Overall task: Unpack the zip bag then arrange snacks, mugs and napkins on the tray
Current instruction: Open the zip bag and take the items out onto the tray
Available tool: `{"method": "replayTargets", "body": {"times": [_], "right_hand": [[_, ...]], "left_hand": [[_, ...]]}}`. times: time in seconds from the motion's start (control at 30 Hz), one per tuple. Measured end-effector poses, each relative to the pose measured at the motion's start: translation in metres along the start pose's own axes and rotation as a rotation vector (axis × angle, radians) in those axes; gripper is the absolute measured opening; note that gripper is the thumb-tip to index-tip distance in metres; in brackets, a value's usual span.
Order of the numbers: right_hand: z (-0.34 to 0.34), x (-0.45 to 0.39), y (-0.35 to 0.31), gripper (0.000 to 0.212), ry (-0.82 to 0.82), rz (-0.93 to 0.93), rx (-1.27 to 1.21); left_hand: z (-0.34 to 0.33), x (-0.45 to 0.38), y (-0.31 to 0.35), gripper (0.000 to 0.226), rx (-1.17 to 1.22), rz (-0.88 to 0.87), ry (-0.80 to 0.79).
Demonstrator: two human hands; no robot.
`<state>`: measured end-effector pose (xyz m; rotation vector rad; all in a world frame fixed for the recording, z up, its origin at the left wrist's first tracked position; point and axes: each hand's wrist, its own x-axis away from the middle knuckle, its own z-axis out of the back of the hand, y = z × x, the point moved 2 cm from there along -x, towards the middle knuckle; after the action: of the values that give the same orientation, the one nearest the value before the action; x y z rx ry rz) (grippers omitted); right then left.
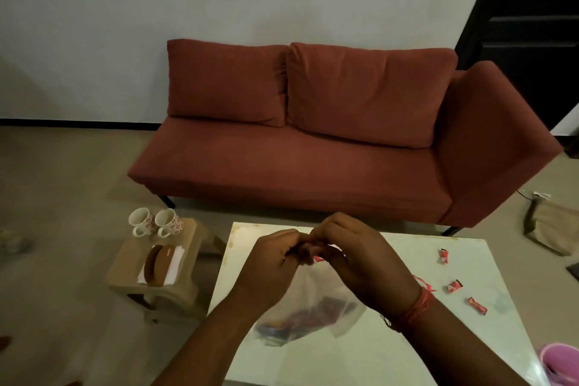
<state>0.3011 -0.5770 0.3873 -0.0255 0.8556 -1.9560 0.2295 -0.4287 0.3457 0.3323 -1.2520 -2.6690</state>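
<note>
Both hands, left and right, pinch the bag by its top above the counter, likely to open its seal; snacks sag at the bottom.

The clear zip bag is hanging over the middle of the table, its top edge bunched up high, its belly sagging with dark, red and blue snack packets showing blurred through the plastic. Three small red wrapped snacks are lying loose near the table's right edge. Two flower-patterned white mugs are standing side by side at the stool's far edge, white napkins lying toward its near edge.
</note>
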Motion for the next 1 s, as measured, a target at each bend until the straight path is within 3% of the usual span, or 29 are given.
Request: {"method": "replayTargets", "body": {"times": [0.23,0.63,1.0], "right_hand": [[0.013,-0.014,0.012,0.009,0.012,0.029,-0.003],[0.036,-0.033,0.038,0.008,0.059,0.036,0.008],[0.057,-0.020,0.065,0.009,0.093,-0.004,0.015]], "left_hand": [[0.007,-0.014,0.011,0.019,0.105,-0.053,0.069],[0.027,-0.037,0.021,0.015,0.039,-0.209,0.247],[0.066,-0.036,-0.015,0.016,0.263,-0.055,0.425]]}}
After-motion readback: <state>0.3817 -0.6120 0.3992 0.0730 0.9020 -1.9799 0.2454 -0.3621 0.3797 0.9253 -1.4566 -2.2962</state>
